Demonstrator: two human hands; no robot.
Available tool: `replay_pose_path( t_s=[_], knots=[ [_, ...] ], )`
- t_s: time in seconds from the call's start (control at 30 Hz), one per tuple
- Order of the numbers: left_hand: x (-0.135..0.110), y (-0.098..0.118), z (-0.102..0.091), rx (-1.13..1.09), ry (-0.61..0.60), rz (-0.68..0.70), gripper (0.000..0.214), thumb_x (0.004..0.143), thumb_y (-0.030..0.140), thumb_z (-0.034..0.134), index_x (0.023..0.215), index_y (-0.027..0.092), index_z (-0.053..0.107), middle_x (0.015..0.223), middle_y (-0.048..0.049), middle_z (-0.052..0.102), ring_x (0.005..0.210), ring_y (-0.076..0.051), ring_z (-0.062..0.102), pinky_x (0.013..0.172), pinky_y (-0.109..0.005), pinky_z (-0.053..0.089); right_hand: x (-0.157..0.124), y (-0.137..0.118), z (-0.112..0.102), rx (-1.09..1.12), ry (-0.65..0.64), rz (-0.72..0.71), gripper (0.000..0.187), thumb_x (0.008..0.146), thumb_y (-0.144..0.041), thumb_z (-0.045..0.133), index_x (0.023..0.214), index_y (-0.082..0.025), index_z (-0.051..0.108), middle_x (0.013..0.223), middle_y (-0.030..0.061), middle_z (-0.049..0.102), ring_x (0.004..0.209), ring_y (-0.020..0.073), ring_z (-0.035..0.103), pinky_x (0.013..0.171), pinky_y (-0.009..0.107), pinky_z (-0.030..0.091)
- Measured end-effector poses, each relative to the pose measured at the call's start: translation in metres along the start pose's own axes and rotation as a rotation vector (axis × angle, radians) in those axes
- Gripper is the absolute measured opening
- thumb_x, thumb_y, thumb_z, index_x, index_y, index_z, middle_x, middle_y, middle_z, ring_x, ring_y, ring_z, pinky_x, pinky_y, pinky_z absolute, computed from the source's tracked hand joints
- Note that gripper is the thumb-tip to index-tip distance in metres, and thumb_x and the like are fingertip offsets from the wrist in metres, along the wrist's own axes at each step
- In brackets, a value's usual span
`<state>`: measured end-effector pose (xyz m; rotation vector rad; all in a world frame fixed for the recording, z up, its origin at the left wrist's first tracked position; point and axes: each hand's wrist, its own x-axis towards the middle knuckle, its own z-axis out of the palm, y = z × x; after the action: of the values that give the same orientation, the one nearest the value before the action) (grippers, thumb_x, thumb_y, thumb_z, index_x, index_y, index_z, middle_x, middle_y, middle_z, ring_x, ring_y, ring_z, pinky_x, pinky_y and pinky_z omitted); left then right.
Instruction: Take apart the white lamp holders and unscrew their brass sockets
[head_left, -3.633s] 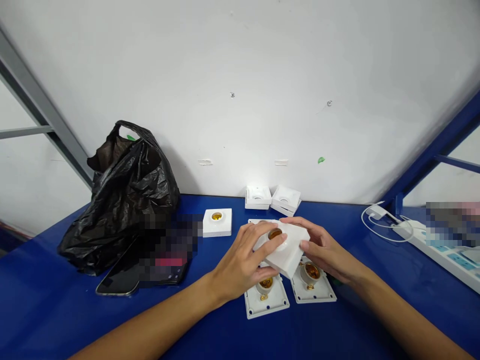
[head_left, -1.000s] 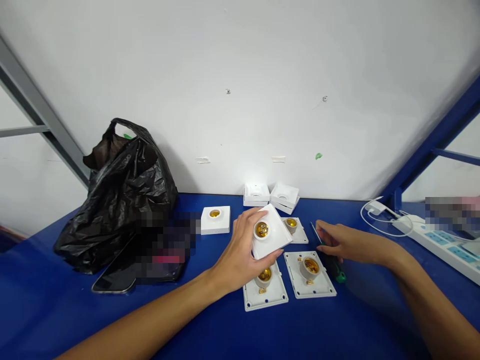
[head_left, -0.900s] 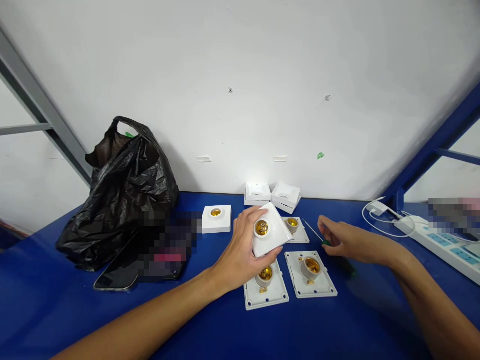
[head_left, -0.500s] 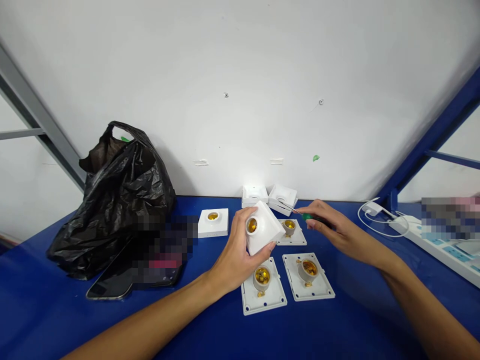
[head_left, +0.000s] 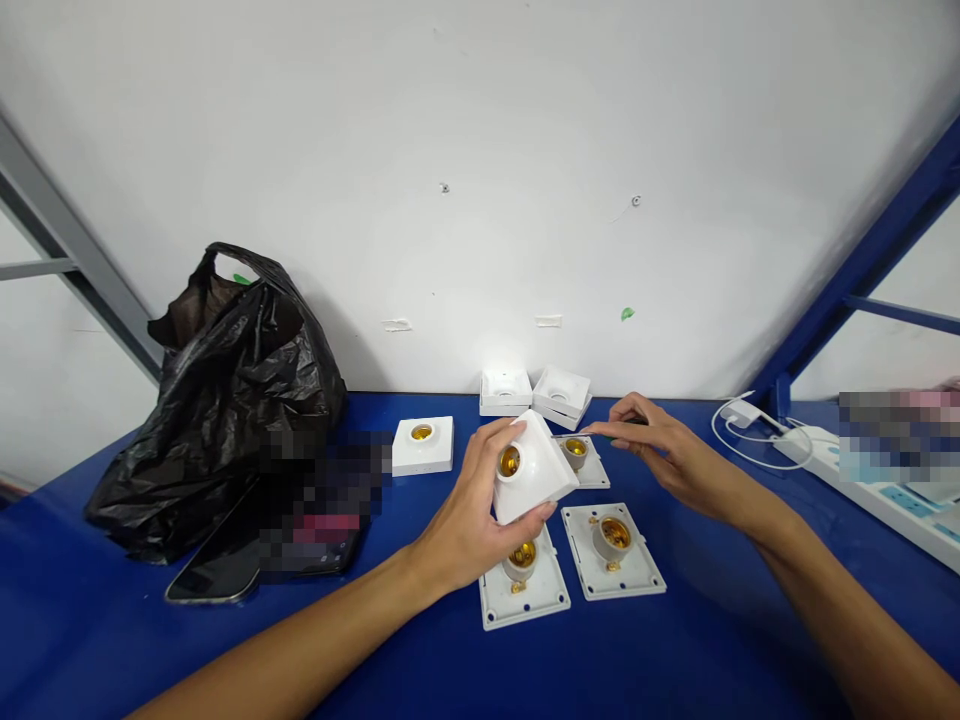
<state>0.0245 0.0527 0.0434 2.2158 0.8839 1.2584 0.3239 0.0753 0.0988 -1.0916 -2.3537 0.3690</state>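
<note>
Tilted in my left hand (head_left: 476,515) is a square white lamp holder (head_left: 536,470) with a brass-coloured threaded socket. My fingers and thumb grip it by opposite edges. My right hand (head_left: 656,445) is closed on a screwdriver (head_left: 576,435), whose thin shaft points left with its tip at the edge of the held lamp holder. Whether the tip touches cannot be made out. Below lie open lamp-holder bases with brass sockets: one base (head_left: 525,595) partly under my left hand, another base (head_left: 615,550) to its right, and a third base (head_left: 596,470) behind.
A closed white lamp holder (head_left: 424,455) lies to the left. White covers (head_left: 506,390) and more stacked covers (head_left: 561,390) sit against the wall. A black plastic bag (head_left: 247,400) and phone (head_left: 217,560) are at left; a power strip (head_left: 885,490) with a white cable is at right.
My left hand has turned the lamp holder and lowered it slightly. My right hand has brought the screwdriver shaft level and its tip to the lamp holder's edge.
</note>
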Motion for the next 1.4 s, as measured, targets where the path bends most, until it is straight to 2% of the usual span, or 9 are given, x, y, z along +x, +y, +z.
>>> replay_pose_path(
  t_s=[0.17, 0.4, 0.57, 0.83, 1.0, 1.13, 1.27, 1.33, 1.4],
  knots=[
    [-0.001, -0.002, 0.001, -0.011, 0.009, 0.025, 0.077, 0.095, 0.036, 0.075, 0.159, 0.038, 0.033, 0.154, -0.0116, 0.041, 0.144, -0.036, 0.046, 0.119, -0.061, 0.043, -0.002, 0.001, 0.0, 0.007, -0.04, 0.014, 0.053, 0.109, -0.021, 0.035, 0.143, -0.045, 0.067, 0.115, 0.0069, 0.054, 0.095, 0.0211, 0.057, 0.094, 0.046, 0.053],
    [0.004, 0.003, -0.008, 0.113, -0.097, 0.051, 0.077, 0.091, 0.028, 0.078, 0.156, 0.036, 0.038, 0.146, -0.0119, 0.045, 0.137, -0.037, 0.047, 0.116, -0.065, 0.042, -0.001, -0.003, 0.001, -0.078, -0.108, 0.055, 0.051, 0.109, -0.024, 0.036, 0.139, -0.047, 0.07, 0.114, 0.0075, 0.059, 0.098, 0.0238, 0.058, 0.096, 0.049, 0.054],
    [0.004, -0.006, -0.006, 0.087, -0.028, 0.085, 0.075, 0.088, 0.032, 0.079, 0.153, 0.035, 0.043, 0.144, -0.0121, 0.047, 0.13, -0.036, 0.051, 0.111, -0.063, 0.046, 0.003, 0.004, 0.007, 0.023, -0.125, -0.012, 0.049, 0.109, -0.023, 0.039, 0.142, -0.046, 0.067, 0.111, 0.006, 0.058, 0.099, 0.0221, 0.059, 0.093, 0.046, 0.055],
    [0.006, 0.004, -0.005, 0.211, -0.093, 0.067, 0.074, 0.089, 0.027, 0.08, 0.153, 0.033, 0.043, 0.142, -0.0125, 0.05, 0.131, -0.037, 0.049, 0.112, -0.065, 0.043, -0.002, -0.002, 0.011, -0.259, -0.023, -0.05, 0.072, 0.1, -0.001, 0.033, 0.139, -0.049, 0.069, 0.116, 0.0094, 0.06, 0.102, 0.0276, 0.057, 0.097, 0.054, 0.053],
    [0.005, 0.004, -0.004, 0.222, -0.097, 0.05, 0.074, 0.089, 0.031, 0.081, 0.154, 0.036, 0.045, 0.146, -0.0122, 0.05, 0.135, -0.038, 0.048, 0.113, -0.066, 0.042, -0.001, 0.001, 0.007, -0.391, 0.066, -0.093, 0.069, 0.099, -0.002, 0.034, 0.134, -0.047, 0.073, 0.114, 0.0098, 0.064, 0.108, 0.0302, 0.06, 0.109, 0.063, 0.045],
    [0.004, -0.002, -0.001, 0.183, -0.049, -0.033, 0.069, 0.092, 0.033, 0.078, 0.152, 0.037, 0.044, 0.147, -0.0111, 0.047, 0.135, -0.037, 0.048, 0.114, -0.064, 0.044, -0.001, 0.01, -0.006, -0.398, 0.097, 0.08, 0.044, 0.107, -0.022, 0.038, 0.134, -0.037, 0.069, 0.117, 0.0109, 0.066, 0.109, 0.0316, 0.065, 0.106, 0.06, 0.047],
    [0.004, -0.003, -0.001, 0.146, -0.036, -0.046, 0.066, 0.093, 0.032, 0.078, 0.149, 0.038, 0.043, 0.147, -0.0097, 0.046, 0.137, -0.036, 0.048, 0.115, -0.065, 0.043, -0.009, 0.019, -0.011, -0.312, -0.191, 0.434, 0.027, 0.102, -0.037, 0.051, 0.125, -0.026, 0.058, 0.092, 0.0069, 0.07, 0.085, 0.0301, 0.07, 0.079, 0.046, 0.053],
    [0.004, -0.003, -0.001, 0.132, -0.038, -0.048, 0.064, 0.093, 0.033, 0.077, 0.147, 0.037, 0.042, 0.147, -0.0098, 0.046, 0.137, -0.036, 0.048, 0.116, -0.064, 0.043, -0.014, 0.023, -0.009, -0.237, -0.33, 0.522, 0.034, 0.098, -0.035, 0.057, 0.13, -0.024, 0.052, 0.084, 0.0038, 0.069, 0.075, 0.0271, 0.068, 0.068, 0.04, 0.051],
    [0.004, -0.003, -0.001, 0.117, -0.03, -0.04, 0.061, 0.094, 0.034, 0.077, 0.144, 0.035, 0.042, 0.146, -0.01, 0.046, 0.136, -0.035, 0.049, 0.115, -0.064, 0.044, -0.017, 0.027, -0.006, -0.181, -0.387, 0.529, 0.041, 0.095, -0.035, 0.061, 0.133, -0.024, 0.05, 0.083, 0.0022, 0.069, 0.07, 0.0243, 0.067, 0.065, 0.036, 0.05]
  ],
)
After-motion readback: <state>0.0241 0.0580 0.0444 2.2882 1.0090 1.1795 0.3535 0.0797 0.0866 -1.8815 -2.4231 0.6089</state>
